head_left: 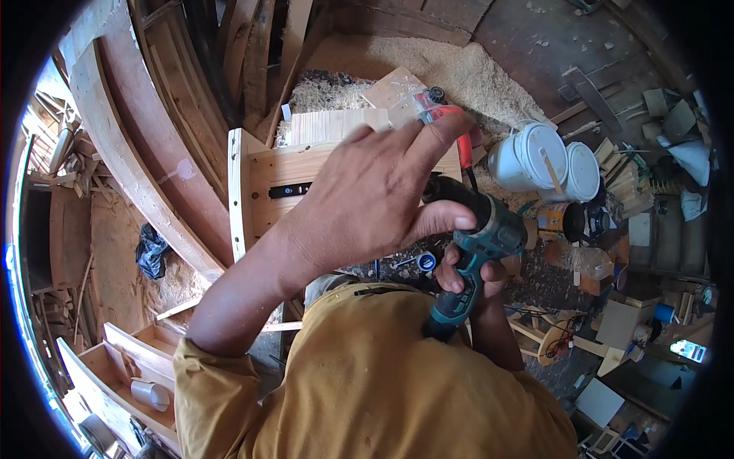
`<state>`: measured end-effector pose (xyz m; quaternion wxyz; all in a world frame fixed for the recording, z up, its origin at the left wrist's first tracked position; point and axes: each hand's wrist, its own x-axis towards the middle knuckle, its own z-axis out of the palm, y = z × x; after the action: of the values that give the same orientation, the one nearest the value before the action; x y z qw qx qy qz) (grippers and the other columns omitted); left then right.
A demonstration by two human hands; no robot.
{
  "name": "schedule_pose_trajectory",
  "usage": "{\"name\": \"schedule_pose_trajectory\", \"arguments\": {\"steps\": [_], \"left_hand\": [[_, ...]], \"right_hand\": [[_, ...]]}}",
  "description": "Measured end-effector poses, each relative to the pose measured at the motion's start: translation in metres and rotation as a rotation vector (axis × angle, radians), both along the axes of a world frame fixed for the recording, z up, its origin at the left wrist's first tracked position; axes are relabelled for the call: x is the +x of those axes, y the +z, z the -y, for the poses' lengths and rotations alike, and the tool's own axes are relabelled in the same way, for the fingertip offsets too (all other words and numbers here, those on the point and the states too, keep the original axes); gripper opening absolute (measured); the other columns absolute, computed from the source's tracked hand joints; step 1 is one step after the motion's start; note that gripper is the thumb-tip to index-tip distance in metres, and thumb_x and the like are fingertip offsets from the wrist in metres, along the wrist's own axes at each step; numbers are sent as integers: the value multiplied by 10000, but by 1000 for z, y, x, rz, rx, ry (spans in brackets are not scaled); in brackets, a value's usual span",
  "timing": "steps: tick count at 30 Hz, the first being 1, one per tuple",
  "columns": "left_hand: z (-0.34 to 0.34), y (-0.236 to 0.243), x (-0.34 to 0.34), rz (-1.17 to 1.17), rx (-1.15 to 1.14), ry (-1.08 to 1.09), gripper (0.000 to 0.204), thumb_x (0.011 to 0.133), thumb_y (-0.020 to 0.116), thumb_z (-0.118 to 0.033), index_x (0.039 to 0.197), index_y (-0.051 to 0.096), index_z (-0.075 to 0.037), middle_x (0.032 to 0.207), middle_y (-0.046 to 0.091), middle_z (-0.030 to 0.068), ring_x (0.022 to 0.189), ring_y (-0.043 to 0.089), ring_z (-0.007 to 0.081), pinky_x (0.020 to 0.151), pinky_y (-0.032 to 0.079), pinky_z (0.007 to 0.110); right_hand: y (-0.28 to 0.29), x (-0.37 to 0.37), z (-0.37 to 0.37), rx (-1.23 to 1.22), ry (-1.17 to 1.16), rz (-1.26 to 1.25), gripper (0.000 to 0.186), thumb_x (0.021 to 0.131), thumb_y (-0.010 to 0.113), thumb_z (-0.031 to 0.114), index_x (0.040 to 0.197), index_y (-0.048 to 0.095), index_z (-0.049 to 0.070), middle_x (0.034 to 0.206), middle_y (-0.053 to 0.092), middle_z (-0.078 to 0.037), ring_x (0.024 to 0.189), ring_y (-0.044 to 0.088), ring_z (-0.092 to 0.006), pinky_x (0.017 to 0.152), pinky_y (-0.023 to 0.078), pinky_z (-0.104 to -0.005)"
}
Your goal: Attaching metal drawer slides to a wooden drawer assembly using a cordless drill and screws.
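A dark green and black cordless drill point(489, 237) is held in front of my chest, its chuck pointing up and left. My right hand point(472, 275) is closed round its handle, with the fingers showing on both sides. My left hand point(375, 191) is at the chuck end, the thumb against the drill's body and the index finger arched above. The other left fingertips are hidden behind the hand. Beneath my left arm lies a pale wooden frame point(240, 172) with dark holes along its end board. A slim black strip point(289, 190) rests on it.
A red corded power tool point(459, 141) lies beyond my hands, near a heap of sawdust point(489, 73). White buckets point(527, 161) stand to the right, beside a plastic bottle point(585, 260). A small blue-and-white round object point(426, 262) lies near my waist. Long curved boards point(145, 145) lean at left.
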<state>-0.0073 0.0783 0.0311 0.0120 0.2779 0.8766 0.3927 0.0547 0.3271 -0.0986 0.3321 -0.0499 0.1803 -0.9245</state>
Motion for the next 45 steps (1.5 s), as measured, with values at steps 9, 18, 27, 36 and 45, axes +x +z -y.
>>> {"name": "schedule_pose_trajectory", "arguments": {"steps": [9,18,27,36,45], "left_hand": [[-58,-51,13,70,1038,-51,796,960,205,-634,1300,491,26,1204,543,152,960,564,211,879,452,346],[-73,-56,12,285,1240,-156,691,989,293,-562,1097,609,44,960,665,116,931,622,186,859,474,320],[-99,-63,13,446,1400,-13,227,774,786,-76,800,562,-49,862,657,54,808,614,98,713,494,258],[-95,-62,15,449,1549,24,261,790,762,-46,834,504,-60,817,633,44,783,602,99,690,487,259],[-25,-69,42,492,1032,218,447,808,751,-192,1160,529,-27,1109,575,186,995,609,250,856,493,428]], "right_hand": [[-8,-6,-7,-90,177,-341,879,799,727,323,1416,226,-52,1043,592,-115,614,580,-194,605,449,-296],[5,10,-14,62,-19,-167,641,853,708,348,1283,392,-8,1005,579,-55,669,589,-172,654,450,-330],[2,3,-7,36,-50,-173,469,788,714,402,1018,513,46,825,555,-2,575,568,-142,562,454,-291],[4,2,1,69,48,-298,427,833,697,472,996,522,119,850,562,70,591,563,-95,604,474,-264],[73,-27,-17,648,14,-219,668,756,765,444,1158,471,-1,932,585,-153,652,583,-183,547,482,-257]]}}
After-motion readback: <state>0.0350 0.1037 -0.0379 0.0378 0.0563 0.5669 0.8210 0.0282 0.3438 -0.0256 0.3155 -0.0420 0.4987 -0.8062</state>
